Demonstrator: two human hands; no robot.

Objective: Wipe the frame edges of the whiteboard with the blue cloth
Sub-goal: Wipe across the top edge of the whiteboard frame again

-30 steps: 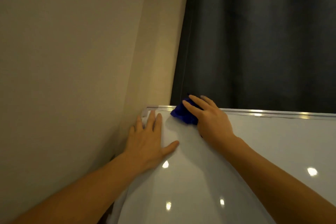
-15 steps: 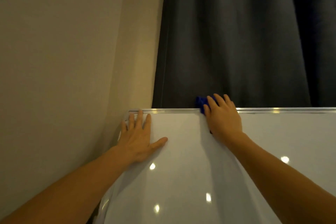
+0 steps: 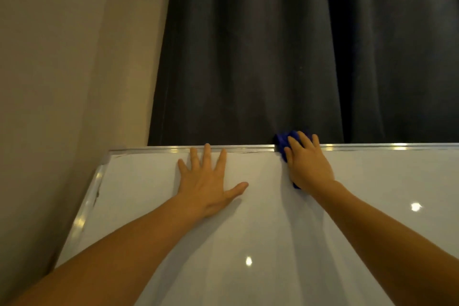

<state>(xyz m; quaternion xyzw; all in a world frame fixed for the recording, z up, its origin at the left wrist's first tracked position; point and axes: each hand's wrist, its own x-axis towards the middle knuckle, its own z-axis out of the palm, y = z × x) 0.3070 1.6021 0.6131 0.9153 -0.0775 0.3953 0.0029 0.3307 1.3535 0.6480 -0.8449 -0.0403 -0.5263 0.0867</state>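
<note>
The whiteboard (image 3: 248,231) fills the lower half of the view, glossy white with a silver metal frame (image 3: 248,148) along its top and left edges. My right hand (image 3: 308,164) presses the blue cloth (image 3: 282,143) over the top frame edge, right of the middle; most of the cloth is hidden under the fingers. My left hand (image 3: 206,181) lies flat on the board just below the top edge, fingers spread, holding nothing.
A dark grey curtain (image 3: 298,52) hangs right behind the board's top edge. A beige wall (image 3: 62,69) runs along the left, close to the left frame edge (image 3: 87,204). Ceiling light spots reflect on the board.
My right hand has slid the cloth rightward along the top frame edge, away from the top left corner. My left hand has shifted right on the board too.
</note>
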